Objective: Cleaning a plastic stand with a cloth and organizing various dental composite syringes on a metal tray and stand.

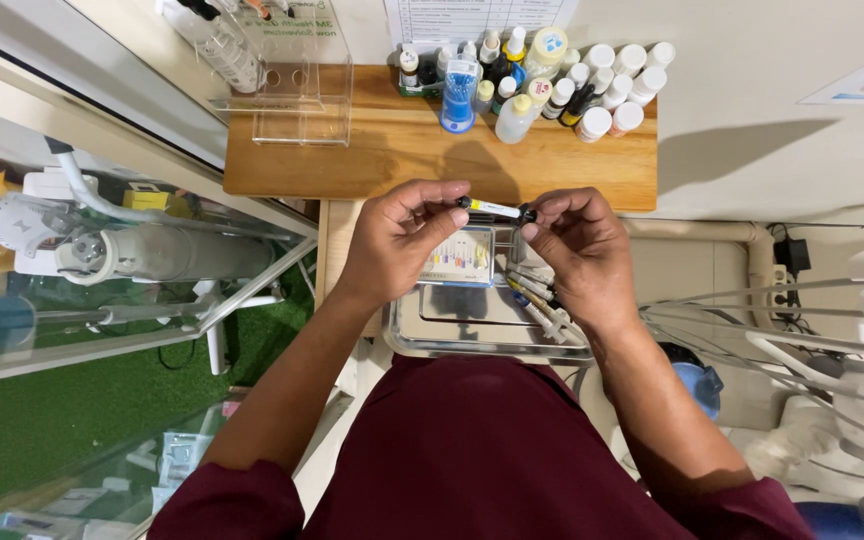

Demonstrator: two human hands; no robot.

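We hold a small syringe (493, 208) level between both hands above the steel tray (422, 335): our left hand (399, 240) pinches its black plunger end, our right hand (577, 250) grips the dark tip. Beneath it the tray carries a clear box of colour-coded files (459, 257) and more syringes (537, 297) (partly hidden by the right hand). Beyond, a wooden shelf (392, 165) bears small bottles (552, 85) and a clear plastic holder (302, 100).

Left hand (399, 243) & right hand (574, 250) grip syringe (494, 209) above tray (422, 335).
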